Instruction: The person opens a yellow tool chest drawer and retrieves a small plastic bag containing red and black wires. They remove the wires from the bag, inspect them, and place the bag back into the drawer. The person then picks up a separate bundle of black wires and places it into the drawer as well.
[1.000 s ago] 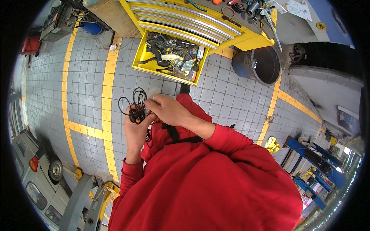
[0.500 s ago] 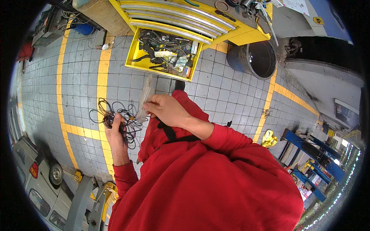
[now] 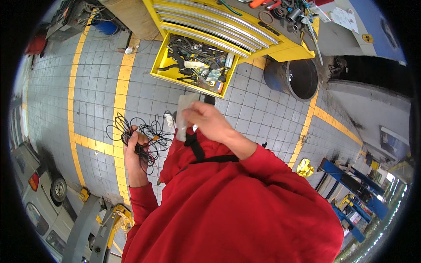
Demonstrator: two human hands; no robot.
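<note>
My left hand (image 3: 134,153): fingers curled around black cable bundle (image 3: 144,155), thumb against coils; loose loops spread rightward above tiled floor (image 3: 94,114). My right hand (image 3: 210,122): thumb and fingers pinching translucent plastic bag (image 3: 180,121), just right of cable loops. Pulled-out yellow drawer (image 3: 177,81) beyond both hands, holding mixed parts (image 3: 193,64). Dark bin (image 3: 280,79) right of drawer.

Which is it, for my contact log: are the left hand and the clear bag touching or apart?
Apart. The head view shows floor and loops of black cable between the left hand and the clear bag, which the right hand holds.
</note>
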